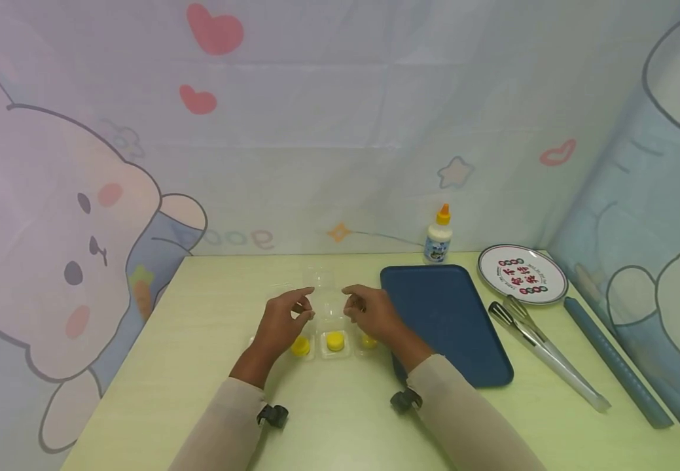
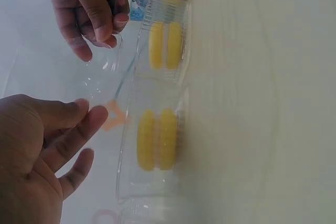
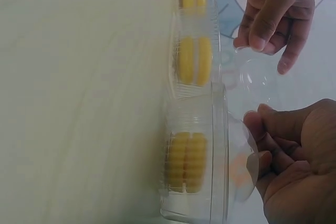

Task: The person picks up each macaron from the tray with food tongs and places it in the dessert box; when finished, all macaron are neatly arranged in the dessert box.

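Note:
Between my two hands is a clear plastic lid (image 1: 330,311), standing above and behind the middle one of a row of small clear boxes. The left hand (image 1: 277,322) pinches one side of the lid between thumb and fingertips. On the opposite side, my right hand (image 1: 375,316) pinches it the same way. In the middle box lies a yellow macaron (image 1: 335,341), uncovered from above. Another yellow macaron (image 1: 300,347) sits in the box beside the left wrist. A third macaron (image 3: 186,162), in the box nearest the right hand, shows through clear plastic.
Right of the boxes lies a dark blue tray (image 1: 446,327). Behind it stands a glue bottle (image 1: 437,237) with an orange tip. Farther right are a patterned plate (image 1: 522,275), metal tongs (image 1: 552,356) and a long grey-blue bar (image 1: 616,363). A printed cloth (image 1: 340,131) hangs behind the table.

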